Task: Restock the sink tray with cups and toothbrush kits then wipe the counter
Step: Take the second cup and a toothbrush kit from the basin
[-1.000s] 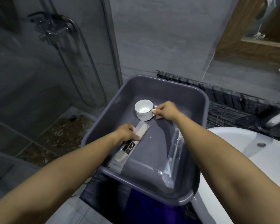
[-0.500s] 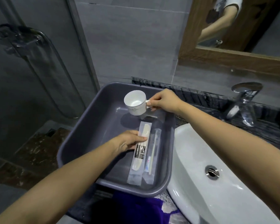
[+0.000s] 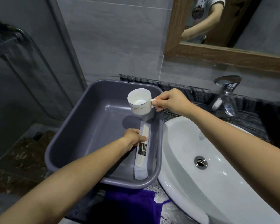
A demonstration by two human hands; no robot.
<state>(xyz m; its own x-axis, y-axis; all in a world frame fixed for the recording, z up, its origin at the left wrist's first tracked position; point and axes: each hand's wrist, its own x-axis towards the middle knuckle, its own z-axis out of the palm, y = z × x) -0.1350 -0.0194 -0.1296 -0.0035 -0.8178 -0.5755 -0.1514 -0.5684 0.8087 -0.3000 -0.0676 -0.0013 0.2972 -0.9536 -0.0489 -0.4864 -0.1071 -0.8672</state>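
1. The right hand (image 3: 171,101) pinches the handle of the white cup (image 3: 139,101), holding it raised and tilted above the far end of the grey tray (image 3: 58,152)
2. The left hand (image 3: 133,138) grips the wrapped toothbrush kit (image 3: 142,151), which lies along the tray's right wall
3. Risk: the handle pinch is narrow; the tilted cup may rotate and drop, likely chipping on the tray or the sink basin (image 3: 233,183)
4. Risk: the smooth wrapper may slip from the fingers

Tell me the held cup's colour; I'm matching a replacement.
White cup with a thin gold band, seen in the head view.
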